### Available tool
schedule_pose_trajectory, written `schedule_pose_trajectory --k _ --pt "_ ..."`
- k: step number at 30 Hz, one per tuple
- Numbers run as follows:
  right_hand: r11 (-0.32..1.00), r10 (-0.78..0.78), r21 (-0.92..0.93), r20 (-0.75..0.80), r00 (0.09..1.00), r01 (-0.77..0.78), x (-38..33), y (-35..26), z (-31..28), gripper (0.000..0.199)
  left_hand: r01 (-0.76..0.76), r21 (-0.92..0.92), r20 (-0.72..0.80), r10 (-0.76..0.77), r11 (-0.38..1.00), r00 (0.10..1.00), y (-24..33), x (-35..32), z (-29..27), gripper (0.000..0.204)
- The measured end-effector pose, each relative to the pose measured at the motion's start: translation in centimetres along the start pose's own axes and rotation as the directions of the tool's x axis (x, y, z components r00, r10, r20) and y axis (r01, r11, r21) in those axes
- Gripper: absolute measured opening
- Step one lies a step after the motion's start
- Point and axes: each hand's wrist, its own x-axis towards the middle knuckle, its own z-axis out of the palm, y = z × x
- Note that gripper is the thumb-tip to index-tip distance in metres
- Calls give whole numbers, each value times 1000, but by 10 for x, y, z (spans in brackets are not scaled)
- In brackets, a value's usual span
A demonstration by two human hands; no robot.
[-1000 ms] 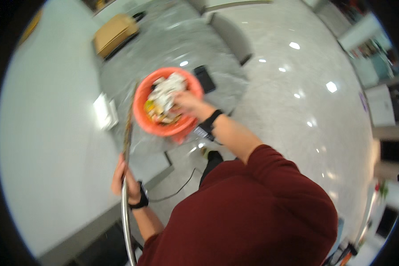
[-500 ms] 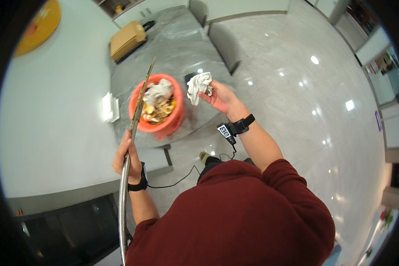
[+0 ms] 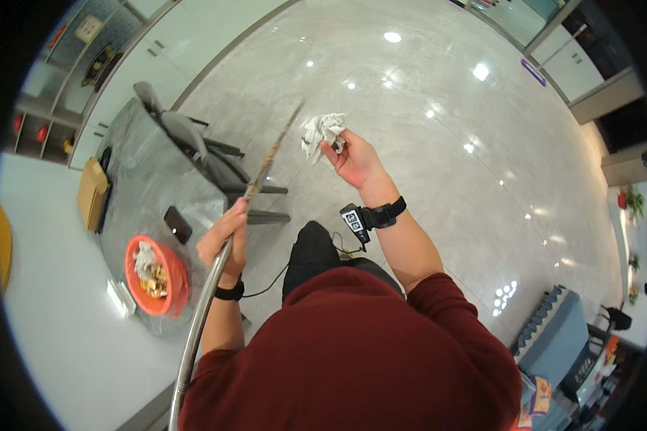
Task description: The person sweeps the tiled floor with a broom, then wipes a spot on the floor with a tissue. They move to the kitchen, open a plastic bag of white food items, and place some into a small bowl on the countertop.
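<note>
Glossy grey floor fills most of the view, marbled and dotted with bright ceiling-light reflections. On the left stands a grey marbled counter, and beyond it a white wall runs toward cabinets and shelves at the upper left. A grey chair stands at the counter's far end. On the counter lie a black phone, a tan box and an orange bowl filled with scraps and crumpled paper; a small white card lies just beside the bowl. At the lower right sits a blue-grey padded seat.

The tissue is a crumpled, greyish-white wad, irregular and creased, with loose folds hanging down on its left side. The right hand is raised over the floor, palm up, with fingertips pinched on the tissue's right edge; a black wrist strap with a small tag sits below it. The left hand is closed around a long rod, shiny metal low down and thin and brownish toward its tip, which slants up and to the right. That tip ends just left of the tissue, near it but not touching. The tissue is well apart from the bowl and held over open floor, off the counter.
</note>
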Motion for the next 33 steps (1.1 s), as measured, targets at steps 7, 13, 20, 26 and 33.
schedule_pose_trajectory --k 7,13,20,26,33 --pt "992 -128 23 43 991 128 28 -81 -4 24 61 -370 192 12 927 981 -58 80 150 26" --pt "979 -204 -15 -85 975 203 81 -179 26 23 106 -433 302 34 895 953 -82 194 258 30" --pt "905 -418 -144 -118 901 400 134 -291 30 22 -24 -489 353 223 872 909 -91 305 356 38" --pt "859 -491 -234 -130 861 455 185 -355 16 27 88 -524 445 184 847 876 -116 359 431 42" --pt "881 -319 -323 133 938 346 267 -476 -1 42 17 -370 446 161 929 881 -150 447 538 49"
